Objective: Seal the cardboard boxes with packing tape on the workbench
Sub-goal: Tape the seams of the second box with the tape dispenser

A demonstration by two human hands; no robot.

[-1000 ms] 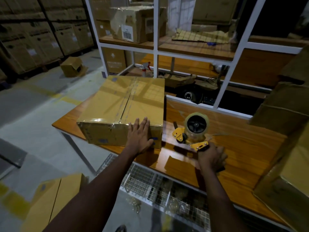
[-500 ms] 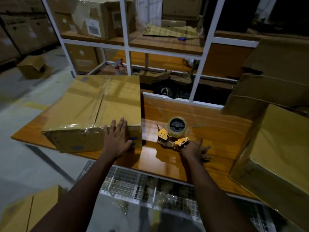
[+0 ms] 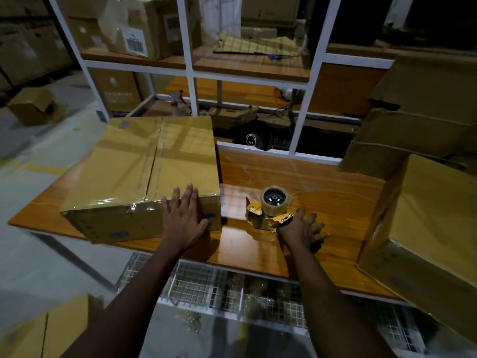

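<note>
A large cardboard box [image 3: 139, 171] lies on the left end of the wooden workbench [image 3: 296, 177], with clear tape along its top seam and down the near face. My left hand [image 3: 183, 218] presses flat on the box's near right corner, fingers straight. A yellow tape dispenser [image 3: 271, 205] with a clear roll stands on the bench to the right of the box. My right hand [image 3: 302, 229] lies just behind the dispenser's handle with its fingers spread, not curled round it.
Another taped box [image 3: 426, 228] fills the bench's right end, with more boxes [image 3: 413, 120] stacked behind it. A white shelf frame [image 3: 191, 73] rises behind the bench. A wire-mesh shelf [image 3: 219, 285] sits under the near edge. A box [image 3: 46, 329] stands on the floor, lower left.
My right hand has opened from its grip on the dispenser's handle, and the dispenser now stands on the bench. My left hand stays pressed on the box. The view has turned right.
</note>
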